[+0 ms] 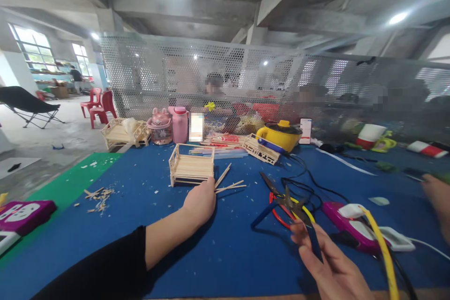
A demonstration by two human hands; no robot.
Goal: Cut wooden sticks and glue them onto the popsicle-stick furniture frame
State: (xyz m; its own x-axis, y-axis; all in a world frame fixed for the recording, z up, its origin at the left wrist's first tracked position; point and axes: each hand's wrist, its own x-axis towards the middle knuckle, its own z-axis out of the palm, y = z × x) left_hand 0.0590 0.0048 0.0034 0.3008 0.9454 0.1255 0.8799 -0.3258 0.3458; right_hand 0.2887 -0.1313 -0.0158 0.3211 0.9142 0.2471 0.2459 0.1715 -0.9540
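Observation:
My left hand [199, 201] is closed at the front right corner of a small wooden stick frame [191, 167], with several thin sticks [230, 186] fanning out beside its fingers. Around the dark blue handle of the pliers [293, 206] are the fingers of my right hand [326, 255]; the tool's jaws point up and to the left. Red-handled scissors [276, 208] lie on the blue tabletop [225, 253] just behind the pliers.
Further back stand another stick frame [124, 133], a pink bottle [180, 124] and a yellow pot [281, 136]. Wood scraps [100, 198] lie at left. A purple power strip [362, 227] with cables sits at right, near another person's hand [438, 192].

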